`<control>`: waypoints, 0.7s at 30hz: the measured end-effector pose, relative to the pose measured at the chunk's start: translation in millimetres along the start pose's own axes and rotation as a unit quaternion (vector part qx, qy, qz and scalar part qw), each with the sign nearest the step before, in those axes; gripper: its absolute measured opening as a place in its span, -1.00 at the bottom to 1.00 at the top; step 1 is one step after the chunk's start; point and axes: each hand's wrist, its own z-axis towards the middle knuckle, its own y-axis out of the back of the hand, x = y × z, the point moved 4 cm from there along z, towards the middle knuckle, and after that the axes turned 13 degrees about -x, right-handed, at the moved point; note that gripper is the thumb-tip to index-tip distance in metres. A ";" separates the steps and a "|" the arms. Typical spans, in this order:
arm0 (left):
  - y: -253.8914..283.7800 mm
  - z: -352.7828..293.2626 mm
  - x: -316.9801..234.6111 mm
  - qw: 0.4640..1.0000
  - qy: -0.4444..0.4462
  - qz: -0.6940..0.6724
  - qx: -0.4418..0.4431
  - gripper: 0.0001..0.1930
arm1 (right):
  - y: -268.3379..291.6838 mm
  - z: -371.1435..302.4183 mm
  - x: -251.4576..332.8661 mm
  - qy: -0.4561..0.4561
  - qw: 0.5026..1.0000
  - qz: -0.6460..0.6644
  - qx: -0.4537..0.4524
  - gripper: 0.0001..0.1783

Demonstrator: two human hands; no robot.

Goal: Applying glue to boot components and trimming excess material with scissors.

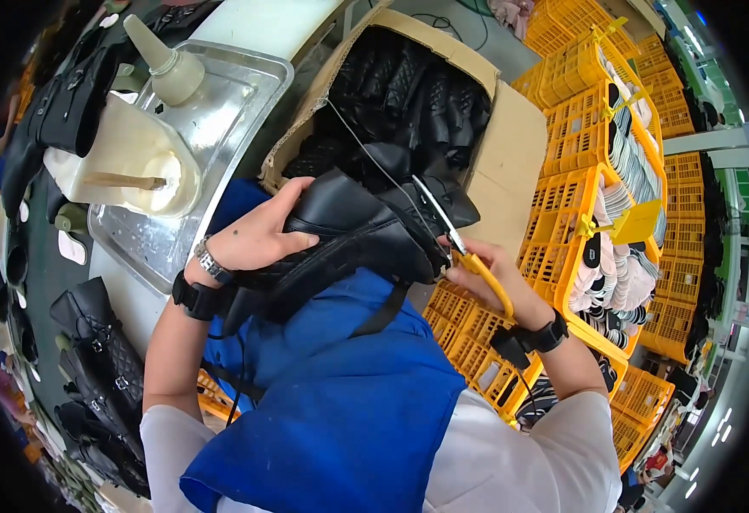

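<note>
A black leather boot upper (345, 235) lies across my lap, just in front of the open carton. My left hand (259, 231) is closed on its left side, thumb on top of the leather. My right hand (496, 278) grips a pair of scissors (486, 280) by its yellow handles, at the right end of the upper. The metal blades point up and away, toward the carton. A thin dark cord (366, 150) stretches from the carton's left edge down to the fingers of my right hand.
The cardboard carton (520, 162) holds several black quilted uppers. At left, a metal tray (246, 111) carries a squeeze bottle (176, 75) and a white container (92, 162) with a brush. Boots (101, 333) line the left side. Stacked yellow crates (563, 205) with insoles stand at right.
</note>
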 end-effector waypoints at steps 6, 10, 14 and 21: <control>2.6 -1.7 -5.8 0.999 0.052 -0.002 -0.002 -0.33 | 26.7 26.6 -6.6 0.094 0.994 -0.041 -0.038 -0.52; 13.3 -25.6 7.1 0.994 0.013 0.096 0.046 -0.32 | 63.8 46.4 3.1 -0.031 0.985 -0.073 -0.153 -0.47; 21.1 -55.5 17.2 0.990 0.032 0.137 0.019 -0.38 | 94.0 58.7 16.2 0.001 0.987 0.023 -0.161 -0.38; -4.6 -49.7 -51.9 0.897 -0.104 0.323 -0.283 -0.49 | 118.3 81.7 22.7 0.092 0.952 0.153 -0.250 -0.45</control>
